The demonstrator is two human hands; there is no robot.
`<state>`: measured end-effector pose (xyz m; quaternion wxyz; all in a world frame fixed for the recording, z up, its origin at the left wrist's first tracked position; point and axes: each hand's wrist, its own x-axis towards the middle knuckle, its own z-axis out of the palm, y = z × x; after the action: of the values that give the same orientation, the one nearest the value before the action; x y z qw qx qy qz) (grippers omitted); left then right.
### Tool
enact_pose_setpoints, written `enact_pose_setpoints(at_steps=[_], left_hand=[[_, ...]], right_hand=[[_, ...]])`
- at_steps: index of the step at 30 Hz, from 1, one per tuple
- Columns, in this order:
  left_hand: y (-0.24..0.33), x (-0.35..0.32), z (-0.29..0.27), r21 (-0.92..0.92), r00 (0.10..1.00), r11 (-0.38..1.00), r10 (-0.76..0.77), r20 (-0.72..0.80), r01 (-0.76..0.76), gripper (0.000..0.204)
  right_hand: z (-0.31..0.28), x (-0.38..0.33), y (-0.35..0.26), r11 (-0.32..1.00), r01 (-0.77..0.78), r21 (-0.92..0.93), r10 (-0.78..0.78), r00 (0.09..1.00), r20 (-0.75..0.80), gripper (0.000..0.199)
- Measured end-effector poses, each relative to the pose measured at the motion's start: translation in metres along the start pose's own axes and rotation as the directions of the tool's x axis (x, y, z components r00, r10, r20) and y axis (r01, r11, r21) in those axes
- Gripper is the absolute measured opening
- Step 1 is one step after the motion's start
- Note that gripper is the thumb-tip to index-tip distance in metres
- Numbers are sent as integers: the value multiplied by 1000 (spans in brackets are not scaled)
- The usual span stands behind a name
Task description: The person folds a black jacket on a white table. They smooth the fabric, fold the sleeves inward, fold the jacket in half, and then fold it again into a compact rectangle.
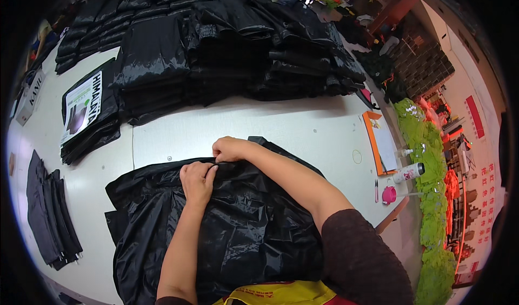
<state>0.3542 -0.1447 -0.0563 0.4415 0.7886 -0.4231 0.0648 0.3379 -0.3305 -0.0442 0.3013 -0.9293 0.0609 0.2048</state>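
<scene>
A large glossy black garment, or a sheet of shiny black cloth point(238, 240), lies spread and wrinkled on the white table in front of me. Both hands meet at its far edge. My left hand point(197, 181) is closed, pinching that edge between thumb and fingers. Just beyond and to the right, my right hand point(230, 149) is closed too, its fingertips bent down onto the same edge. The two hands nearly touch. Whatever lies under the right fingertips besides the black cloth is hidden.
Tall piles of folded black glossy pieces point(151, 51) fill the table's far side. A printed card point(82, 108) lies on a smaller pile at left, near dark strips point(51, 213). At right are an orange clipboard point(378, 143), a bottle point(409, 172), a pink cup point(389, 195) and green cloth point(435, 213).
</scene>
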Motion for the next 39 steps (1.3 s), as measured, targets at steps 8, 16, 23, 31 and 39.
enact_pose_setpoints(at_steps=[8, 16, 23, 31, 39], left_hand=[[-9, 16, -11, 154, 928, 988, -79, 364, 24, 17], [-13, 22, -4, 295, 994, 950, 109, -22, -97, 18], [12, -7, 20, 165, 989, 983, 102, -106, -84, 18], [14, 8, 22, -26, 991, 993, -114, 66, 116, 26], [21, 5, 39, -74, 991, 988, -133, 37, 135, 20]], right_hand=[[-21, -27, -44, 942, 180, -282, -232, 959, -162, 16], [10, -57, -33, 977, 137, -165, -196, 886, -421, 25], [32, -72, -14, 988, 114, -106, -154, 815, -559, 21], [9, -81, -25, 980, -157, -120, 77, 861, -502, 14], [7, -81, -23, 974, -200, -110, 124, 868, -481, 16]])
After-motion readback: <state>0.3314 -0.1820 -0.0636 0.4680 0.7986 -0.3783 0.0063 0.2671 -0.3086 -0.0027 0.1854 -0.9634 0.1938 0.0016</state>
